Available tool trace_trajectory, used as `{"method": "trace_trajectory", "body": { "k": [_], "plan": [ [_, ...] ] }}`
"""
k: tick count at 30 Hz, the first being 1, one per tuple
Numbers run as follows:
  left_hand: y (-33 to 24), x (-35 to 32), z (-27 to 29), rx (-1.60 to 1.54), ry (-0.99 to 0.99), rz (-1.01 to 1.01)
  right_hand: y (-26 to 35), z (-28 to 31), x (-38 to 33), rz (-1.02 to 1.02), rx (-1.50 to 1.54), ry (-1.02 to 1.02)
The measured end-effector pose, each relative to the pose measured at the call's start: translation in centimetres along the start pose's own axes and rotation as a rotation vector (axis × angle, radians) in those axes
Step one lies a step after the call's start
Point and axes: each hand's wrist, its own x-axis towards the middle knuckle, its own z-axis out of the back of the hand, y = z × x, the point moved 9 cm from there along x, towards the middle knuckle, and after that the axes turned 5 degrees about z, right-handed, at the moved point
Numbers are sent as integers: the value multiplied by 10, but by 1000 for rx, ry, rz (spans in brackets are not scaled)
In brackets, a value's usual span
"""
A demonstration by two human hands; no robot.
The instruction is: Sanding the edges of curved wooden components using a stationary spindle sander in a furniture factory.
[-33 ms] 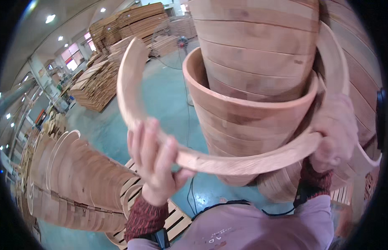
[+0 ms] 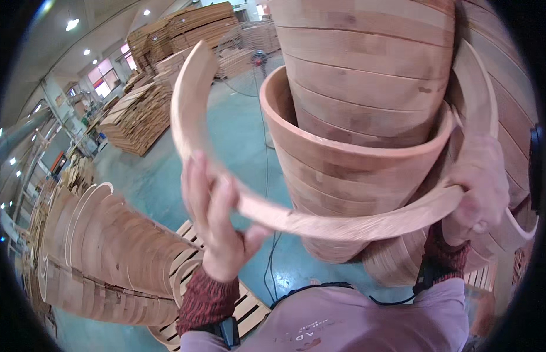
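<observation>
A curved, pale wooden band (image 2: 343, 228), shaped like an open half hoop, is raised in front of me with both its ends pointing up and away. My right hand (image 2: 475, 185) is closed around its right side. On the left, my left hand (image 2: 217, 220) rests against the band's near face, its fingers stretched out and its thumb apart below. Just beyond the band stands a stack of nested wooden tubs (image 2: 355, 170), the upper one set inside the wider rim of the lower. Part of the band's right side is hidden by my right hand.
At lower left lies a long row of nested curved wooden pieces (image 2: 120, 252), beside a slatted pallet (image 2: 252, 311). Lumber stacks (image 2: 138, 117) and a standing fan (image 2: 259, 58) are farther back. Cables (image 2: 272, 267) run over the green floor. More large wooden tubs (image 2: 507, 76) crowd the right.
The band has shifted slightly up and to the right. My left hand's fingers have straightened a little against it, while my right hand keeps its grip.
</observation>
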Motion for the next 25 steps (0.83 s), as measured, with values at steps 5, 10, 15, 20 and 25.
{"method": "trace_trajectory", "body": {
  "k": [5, 10, 15, 20, 25],
  "plan": [
    [93, 21, -98, -353, -65, 314, -62, -11, -39, -183, -66, -6],
    [127, 39, -190, -562, 49, 387, -120, -42, -82, -258, -114, -33],
    [141, 11, -255, -897, 108, 568, -139, -72, -77, -452, -152, 43],
    [164, 2, -270, -1031, 47, 524, -137, -64, -88, -499, -253, 44],
    [179, 6, -280, -1122, 51, 476, -141, -65, -113, -665, -217, 34]
  ]
}}
